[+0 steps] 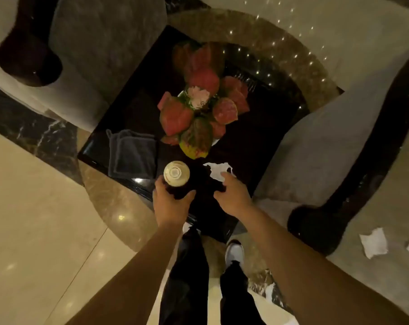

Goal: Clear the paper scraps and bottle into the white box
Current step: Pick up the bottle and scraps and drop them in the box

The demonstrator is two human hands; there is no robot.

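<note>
Armchairs (100,43) flank a dark glossy tabletop (257,137) that carries a red-leaved plant (198,109) at centre and a folded grey cloth (133,153) near its left edge. Left hand (169,200) is wrapped around the bottle (176,173) at the near edge. Right hand (231,195), fingers spread, touches a paper scrap (216,171) just beside it. Two more scraps (374,242) lie on the floor, far right.

The left hand (169,200) wraps the dark glass bottle with a pale round cap (176,173) standing on the glossy black square desk (257,146). Just right, the right hand (232,195) touches a white crumpled paper scrap (216,171). Beyond both hands stands a red-leaved potted plant (198,109); left of the left hand lies a folded grey cloth (133,153). On the floor far right of the right hand lie two more white paper scraps (373,242).
</note>
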